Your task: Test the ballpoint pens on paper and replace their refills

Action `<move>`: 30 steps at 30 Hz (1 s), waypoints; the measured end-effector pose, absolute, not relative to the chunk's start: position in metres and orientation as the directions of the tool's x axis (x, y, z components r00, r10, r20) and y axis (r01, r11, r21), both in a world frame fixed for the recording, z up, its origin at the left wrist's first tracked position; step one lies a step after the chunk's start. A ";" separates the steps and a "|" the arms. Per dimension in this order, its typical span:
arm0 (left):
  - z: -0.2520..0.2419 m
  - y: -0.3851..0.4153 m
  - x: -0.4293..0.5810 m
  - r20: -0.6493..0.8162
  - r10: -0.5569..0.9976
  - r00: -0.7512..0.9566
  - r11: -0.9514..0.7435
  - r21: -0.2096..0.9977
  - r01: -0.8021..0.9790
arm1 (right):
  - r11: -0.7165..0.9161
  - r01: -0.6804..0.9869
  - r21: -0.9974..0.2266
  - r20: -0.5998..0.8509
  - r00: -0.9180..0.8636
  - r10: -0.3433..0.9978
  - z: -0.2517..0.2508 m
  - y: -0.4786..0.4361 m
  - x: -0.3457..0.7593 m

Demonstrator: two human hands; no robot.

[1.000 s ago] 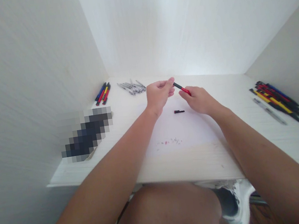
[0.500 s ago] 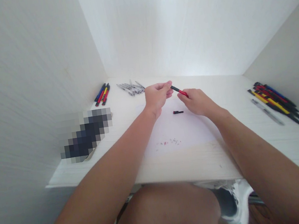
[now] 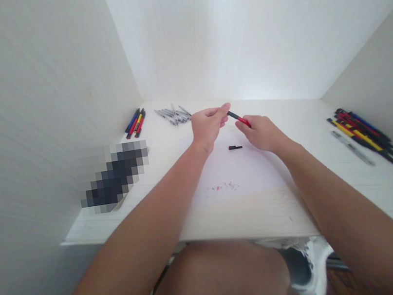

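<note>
Held pen [image 3: 239, 119], black piece [image 3: 235, 147], pens [image 3: 363, 136], unclear object [image 3: 116, 178]

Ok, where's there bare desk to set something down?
Between the right hand and the pen pile at right; a narrow strip between paper and front desk edge. Crowded: back left, with coloured pens and grey sticks.

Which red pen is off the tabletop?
The red-and-black pen held between the left hand and right hand, dark end leftward. The other red ones lie within the left-side group and right-side pile.
</note>
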State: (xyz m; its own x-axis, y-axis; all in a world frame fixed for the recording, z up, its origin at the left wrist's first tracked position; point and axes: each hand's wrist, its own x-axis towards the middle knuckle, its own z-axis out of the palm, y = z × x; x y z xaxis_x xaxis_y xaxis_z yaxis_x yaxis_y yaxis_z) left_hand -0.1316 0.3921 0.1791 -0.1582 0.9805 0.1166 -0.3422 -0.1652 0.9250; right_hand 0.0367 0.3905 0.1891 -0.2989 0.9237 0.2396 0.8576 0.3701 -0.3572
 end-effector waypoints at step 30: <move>0.177 0.396 -0.133 0.116 0.992 -0.048 -0.125 0.913 -0.387 | 0.270 0.840 -0.470 0.125 -0.239 0.963 0.188 0.392 0.032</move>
